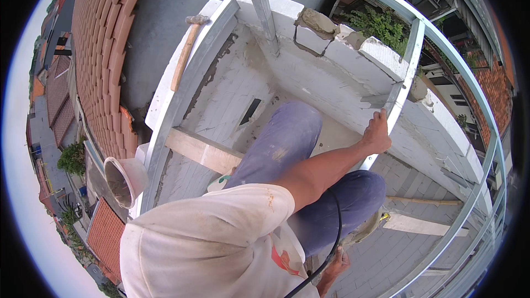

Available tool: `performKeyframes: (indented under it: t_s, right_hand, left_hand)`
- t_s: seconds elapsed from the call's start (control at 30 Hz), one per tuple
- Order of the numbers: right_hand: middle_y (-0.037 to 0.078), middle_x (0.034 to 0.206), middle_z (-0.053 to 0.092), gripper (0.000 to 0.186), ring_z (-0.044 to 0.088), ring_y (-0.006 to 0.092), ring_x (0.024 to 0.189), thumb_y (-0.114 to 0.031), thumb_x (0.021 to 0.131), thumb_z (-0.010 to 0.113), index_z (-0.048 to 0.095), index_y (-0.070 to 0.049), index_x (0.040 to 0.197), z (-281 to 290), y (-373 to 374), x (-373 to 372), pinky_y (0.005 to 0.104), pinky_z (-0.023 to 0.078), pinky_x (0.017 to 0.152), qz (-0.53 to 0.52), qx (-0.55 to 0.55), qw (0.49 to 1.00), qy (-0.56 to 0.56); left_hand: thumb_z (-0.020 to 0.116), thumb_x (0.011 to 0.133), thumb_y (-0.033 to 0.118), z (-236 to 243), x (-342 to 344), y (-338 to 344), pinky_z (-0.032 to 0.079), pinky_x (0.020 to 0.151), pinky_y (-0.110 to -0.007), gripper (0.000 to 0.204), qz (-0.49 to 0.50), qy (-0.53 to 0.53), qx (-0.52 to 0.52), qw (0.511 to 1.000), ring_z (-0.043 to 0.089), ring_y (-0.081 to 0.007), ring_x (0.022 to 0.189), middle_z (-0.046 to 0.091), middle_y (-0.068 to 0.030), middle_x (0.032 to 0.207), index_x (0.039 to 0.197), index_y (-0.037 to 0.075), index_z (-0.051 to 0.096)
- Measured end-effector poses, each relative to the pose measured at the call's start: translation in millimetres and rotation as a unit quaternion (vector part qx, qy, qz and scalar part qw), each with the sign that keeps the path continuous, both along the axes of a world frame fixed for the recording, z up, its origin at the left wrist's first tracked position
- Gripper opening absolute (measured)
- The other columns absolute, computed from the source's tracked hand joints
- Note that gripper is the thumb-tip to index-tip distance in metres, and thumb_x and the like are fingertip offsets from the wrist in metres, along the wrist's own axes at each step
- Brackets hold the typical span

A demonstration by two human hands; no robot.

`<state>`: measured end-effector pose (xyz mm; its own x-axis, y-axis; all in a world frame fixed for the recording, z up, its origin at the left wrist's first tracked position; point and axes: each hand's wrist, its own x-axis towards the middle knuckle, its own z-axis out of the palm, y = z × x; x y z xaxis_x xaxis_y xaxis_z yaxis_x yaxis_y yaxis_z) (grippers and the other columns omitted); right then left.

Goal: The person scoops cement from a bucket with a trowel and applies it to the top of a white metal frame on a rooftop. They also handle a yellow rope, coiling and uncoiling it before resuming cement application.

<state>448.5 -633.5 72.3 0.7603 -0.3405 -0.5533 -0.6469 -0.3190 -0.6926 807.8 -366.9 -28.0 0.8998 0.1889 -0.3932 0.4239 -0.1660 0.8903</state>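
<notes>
1. The left hand (377, 132) has its fingers curled around the edge of a silver metal beam (407, 80), part of an open frame; the gripped section lies directly under those fingers.
2. The right hand (337, 265) is lower in view, beyond the knees from the left fingers. Whether its fingers hold anything, I cannot tell; a greyish object (361, 234), partly hidden by a knee, sits just above them.
3. A black cable (338, 223) passes between the two hands, near the right fingers.
4. Left of the left fingers are the person's bluish-purple trousers (281, 135), knees bent.
5. Farther left, well apart from the left fingers, a wooden-handled hammer (186, 52) lies along a wall top, with a pale bucket (130, 179) below it.
6. Above the left fingers, a light block wall (353, 66) carries rough grey mortar (318, 22).
</notes>
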Motion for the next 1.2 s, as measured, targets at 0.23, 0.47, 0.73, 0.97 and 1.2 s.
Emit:
performKeyframes:
  t_s: [0.23,0.47,0.73,0.97,1.2]
  right_hand:
    - [-0.001,0.060,0.051,0.032,0.040,0.0057,0.046,-0.029,0.102,0.069,0.067,-0.001,0.086,44,-22,117,0.0230,0.029,0.042,0.094,-0.094,0.987,-0.088]
    - [-0.002,0.069,0.054,0.028,0.047,0.0064,0.056,-0.030,0.102,0.067,0.071,-0.003,0.095,55,100,329,0.0248,0.035,0.051,0.319,0.004,0.936,-0.147]
    - [0.006,0.073,0.064,0.029,0.059,0.0143,0.064,-0.025,0.094,0.069,0.074,-0.001,0.110,18,298,465,0.0331,0.048,0.061,0.524,-0.093,0.810,-0.246]
    - [0.019,0.093,0.073,0.028,0.072,0.0408,0.086,-0.023,0.092,0.065,0.070,-0.002,0.110,-29,382,494,0.0481,0.057,0.080,0.563,-0.350,0.594,-0.457]
    - [0.018,0.081,0.067,0.032,0.067,0.0300,0.065,-0.029,0.100,0.061,0.066,0.003,0.102,-26,397,497,0.0428,0.053,0.058,0.510,-0.107,0.840,-0.153]
  left_hand:
    - [0.067,0.078,-0.001,-2,-1,-8,0.049,0.105,-0.056,0.090,0.013,-0.005,0.001,1.000,0.052,-0.0513,0.125,0.039,-0.0314,0.141,0.153,-0.008,0.018]
    - [0.071,0.076,0.002,-1,4,-12,0.049,0.105,-0.057,0.091,0.011,-0.014,0.001,1.000,0.052,-0.0525,0.125,0.040,-0.0316,0.139,0.152,-0.008,0.021]
    - [0.072,0.076,0.006,-12,-1,-6,0.050,0.102,-0.058,0.092,0.012,-0.034,0.010,0.999,0.052,-0.0551,0.121,0.041,-0.0345,0.137,0.151,-0.010,0.021]
    - [0.076,0.077,0.008,-22,6,-16,0.053,0.100,-0.057,0.094,0.003,-0.039,0.041,0.998,0.055,-0.0501,0.121,0.042,-0.0299,0.136,0.152,-0.007,0.021]
    - [0.077,0.080,0.013,-8,-1,-9,0.053,0.099,-0.058,0.093,-0.010,-0.027,0.030,0.999,0.056,-0.0491,0.120,0.042,-0.0288,0.138,0.152,-0.008,0.023]
